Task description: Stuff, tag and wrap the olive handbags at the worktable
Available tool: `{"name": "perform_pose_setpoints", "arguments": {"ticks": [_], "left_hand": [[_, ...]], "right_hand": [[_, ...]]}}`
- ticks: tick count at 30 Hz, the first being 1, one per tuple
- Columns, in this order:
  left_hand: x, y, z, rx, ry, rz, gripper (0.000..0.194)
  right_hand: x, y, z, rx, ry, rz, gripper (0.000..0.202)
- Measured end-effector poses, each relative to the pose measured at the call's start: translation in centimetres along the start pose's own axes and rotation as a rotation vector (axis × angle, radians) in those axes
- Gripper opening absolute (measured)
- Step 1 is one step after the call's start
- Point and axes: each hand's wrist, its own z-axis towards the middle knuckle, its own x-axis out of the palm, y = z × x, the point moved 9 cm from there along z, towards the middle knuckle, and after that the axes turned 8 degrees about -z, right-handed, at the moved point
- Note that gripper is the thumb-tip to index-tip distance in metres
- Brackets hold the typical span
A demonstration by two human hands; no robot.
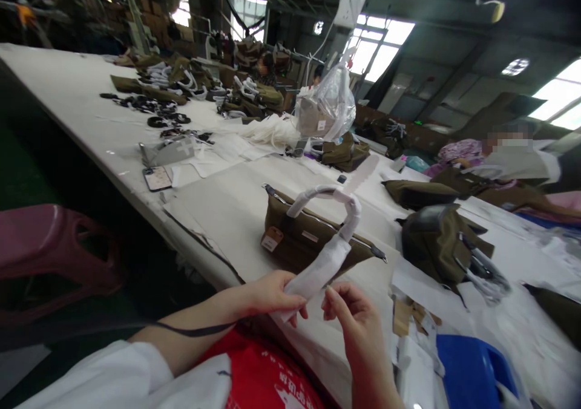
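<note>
An olive-brown handbag [290, 224] with a zipped top and a tan hang tag [272, 238] lies on the table before me. White wrapping paper [320, 270] covers its raised near handle. My left hand [282, 297] is closed around the lower end of that wrapped handle, thumb on top. Just to the right, my right hand [356, 315] has its fingers curled, with thumb and forefinger brought together close to the paper's edge. Whether anything thin is pinched there cannot be made out.
More olive bags [436, 245] lie to the right, beside a blue plastic container [474, 369]. A phone [157, 178] rests near the left table edge. Farther back are bundled white strips [272, 130] and a plastic-wrapped bag [324, 109]. A red stool [49, 245] stands left; co-workers sit beyond.
</note>
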Motion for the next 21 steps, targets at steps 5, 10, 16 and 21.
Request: {"name": "perform_pose_setpoints", "arguments": {"ticks": [5, 10, 16, 21], "left_hand": [[-0.1, -0.5, -0.3, 0.042, -0.017, 0.003, 0.037], [0.4, -1.0, -0.9, 0.049, -0.035, 0.117, 0.04], [-1.5, -0.6, -0.2, 0.087, -0.161, 0.261, 0.051], [-1.7, -1.2, -0.4, 0.154, -0.219, 0.296, 0.059]], "right_hand": [[2.1, -0.7, -0.6, 0.043, 0.126, 0.034, 0.035], [3.3, -3.6, -0.7, 0.182, 0.124, -0.05, 0.04], [3.3, -4.9, -0.7, 0.231, 0.127, -0.041, 0.022], [3.9, -5.3, -0.7, 0.276, 0.192, 0.053, 0.017]]}}
